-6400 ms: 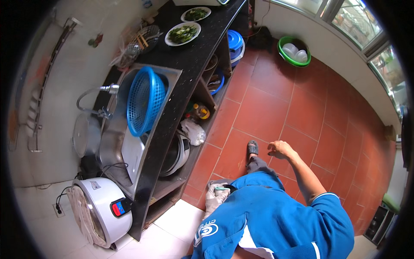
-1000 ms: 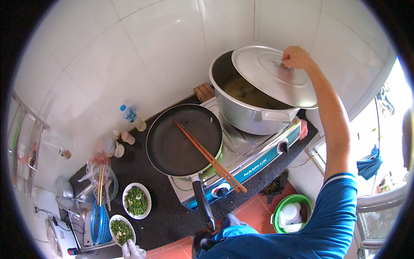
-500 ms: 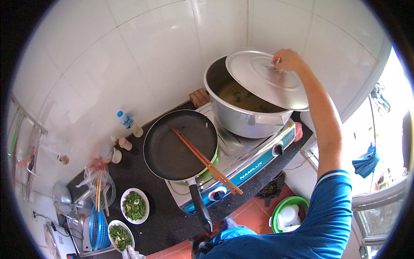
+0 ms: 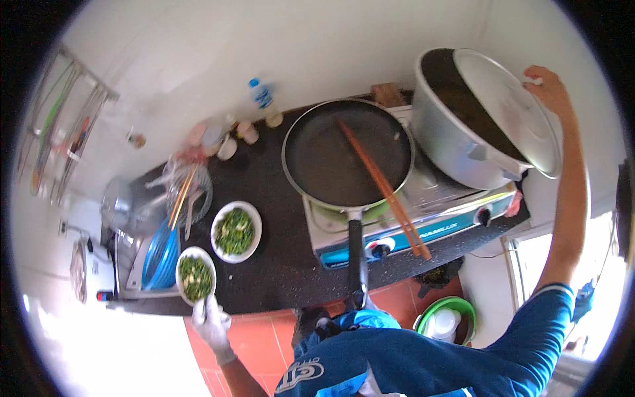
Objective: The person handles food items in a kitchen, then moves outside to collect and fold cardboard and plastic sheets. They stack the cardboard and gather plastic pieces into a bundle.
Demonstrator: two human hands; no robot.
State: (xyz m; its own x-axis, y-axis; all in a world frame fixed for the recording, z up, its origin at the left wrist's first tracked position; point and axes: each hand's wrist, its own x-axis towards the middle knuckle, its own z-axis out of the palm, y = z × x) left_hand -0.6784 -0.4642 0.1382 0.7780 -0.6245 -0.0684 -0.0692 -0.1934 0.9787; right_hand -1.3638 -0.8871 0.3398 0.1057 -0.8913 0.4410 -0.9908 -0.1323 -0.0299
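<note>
My right hand, bare, is at the knob of a round metal pot lid, its fingers closed around it. The lid lies askew over a large silver pot, leaving the left of its mouth uncovered; dark liquid shows inside. My left hand, in a whitish glove, grips the near rim of a small white dish of cooked greens at the counter's front edge. A second white dish with greens sits just beyond it.
A black frying pan rests on the gas stove, brown chopsticks across it and its handle jutting over the edge. Blue baskets, jars and a bottle stand leftward. A green bucket is on the floor.
The view has swung leftward, so everything sits farther right in it. More of my left hand and forearm shows. My right hand stays at the lid, which still partly covers the pot.
</note>
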